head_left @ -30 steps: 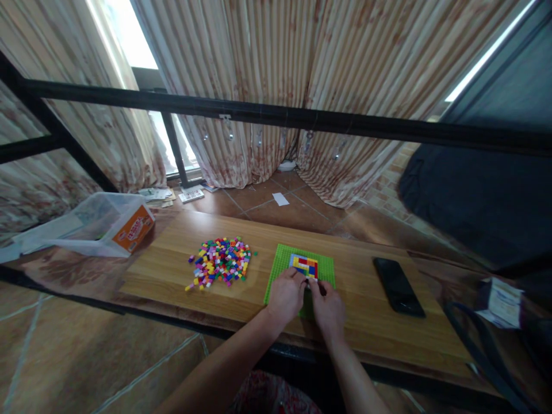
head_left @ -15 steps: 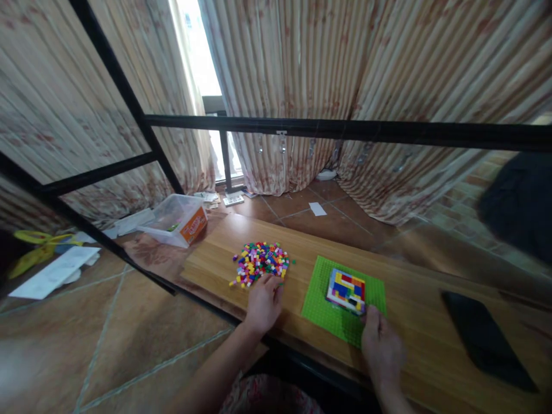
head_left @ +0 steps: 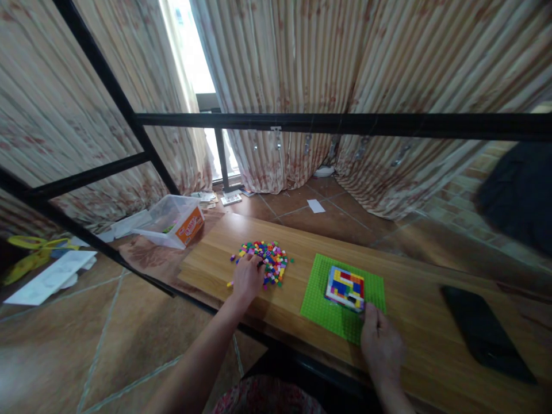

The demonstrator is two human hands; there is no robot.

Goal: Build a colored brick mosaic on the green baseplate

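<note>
My left hand (head_left: 249,279) reaches over the near-left side of a heap of small coloured toy bricks (head_left: 276,261), fingers bent down into it; what the fingertips hold, if anything, is hidden. A green studded baseplate (head_left: 317,293) lies to the right of the heap. On it stands a low, square build of multicoloured bricks (head_left: 345,287), with a dark gap near its front right corner. Right beside that corner, my right hand (head_left: 382,339) rests with thumb and fingers pressed together over the plate's edge. Anything inside that pinch is too small to make out.
The wooden table (head_left: 414,322) carries a black phone-like slab (head_left: 485,330) on the right. On the floor at the left stands a clear plastic box (head_left: 170,221) with an orange label. A black metal rail (head_left: 302,122) crosses beyond the table, before curtains (head_left: 284,57).
My left hand has moved left and farther over the brick heap from its near edge. My right hand stays by the build's corner. The whole view has shifted slightly.
</note>
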